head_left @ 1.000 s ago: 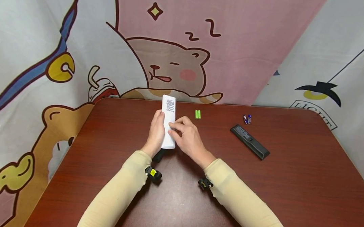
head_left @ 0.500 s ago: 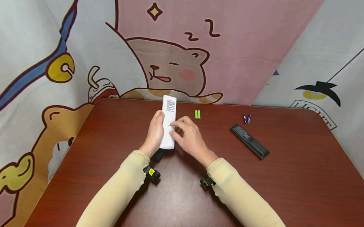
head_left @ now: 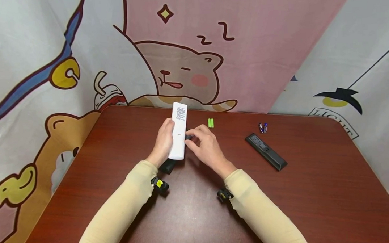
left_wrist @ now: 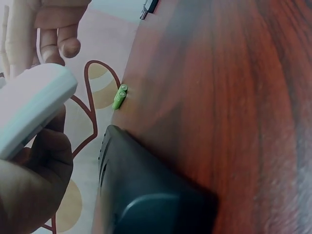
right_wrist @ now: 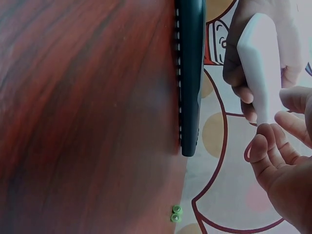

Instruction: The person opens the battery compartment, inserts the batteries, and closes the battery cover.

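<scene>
My left hand (head_left: 164,141) grips a white remote control (head_left: 178,135) along its left side, its printed label turned up towards me. A short dark mark shows midway down the remote's back. Beside the right edge of the remote, my right hand (head_left: 206,145) has its thumb and index finger apart and loosely bent, holding nothing. Its other fingertips (right_wrist: 260,141) are right at the remote's edge in the right wrist view. Below the white remote, a black remote control (head_left: 168,167) lies on the table, mostly hidden in the head view.
Two green batteries (head_left: 211,123) lie side by side towards the back of the brown table (head_left: 314,188). To the right are two blue batteries (head_left: 263,128) and another black remote control (head_left: 266,151), lying label up. A cartoon-printed cloth (head_left: 253,53) hangs behind the table.
My right hand has drawn slightly right, off the back of the white remote, uncovering the dark mark. My left hand and the remote have shifted a little left.
</scene>
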Available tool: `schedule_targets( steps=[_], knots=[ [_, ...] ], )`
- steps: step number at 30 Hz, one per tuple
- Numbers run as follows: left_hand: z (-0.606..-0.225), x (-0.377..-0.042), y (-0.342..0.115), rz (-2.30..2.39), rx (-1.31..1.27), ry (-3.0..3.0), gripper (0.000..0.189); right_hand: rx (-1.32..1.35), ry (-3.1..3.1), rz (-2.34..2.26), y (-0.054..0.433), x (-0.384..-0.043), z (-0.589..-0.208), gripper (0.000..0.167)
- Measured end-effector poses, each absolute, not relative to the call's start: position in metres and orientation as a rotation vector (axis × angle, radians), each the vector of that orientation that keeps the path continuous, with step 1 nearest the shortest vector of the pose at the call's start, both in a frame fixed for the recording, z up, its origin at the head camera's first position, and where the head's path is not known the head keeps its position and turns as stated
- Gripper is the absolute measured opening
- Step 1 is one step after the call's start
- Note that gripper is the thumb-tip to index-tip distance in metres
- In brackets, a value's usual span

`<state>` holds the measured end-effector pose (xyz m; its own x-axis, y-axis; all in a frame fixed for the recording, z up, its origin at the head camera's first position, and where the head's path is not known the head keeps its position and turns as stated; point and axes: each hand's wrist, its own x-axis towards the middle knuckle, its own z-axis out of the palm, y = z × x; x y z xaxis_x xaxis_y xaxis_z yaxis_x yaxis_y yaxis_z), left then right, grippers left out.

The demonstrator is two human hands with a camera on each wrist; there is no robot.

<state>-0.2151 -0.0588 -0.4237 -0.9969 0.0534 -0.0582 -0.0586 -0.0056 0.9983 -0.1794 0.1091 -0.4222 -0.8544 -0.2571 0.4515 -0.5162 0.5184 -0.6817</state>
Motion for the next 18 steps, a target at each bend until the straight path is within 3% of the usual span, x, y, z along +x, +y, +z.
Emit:
schedule_targets(
  steps=[18],
  knots=[
    [-0.420, -0.218, -0.077, 2.205, -0.022, 2.045, 0.033, 0.543, -2.529, 1.184, 0.130, -0.181, -0.422, 0.024]
  ],
)
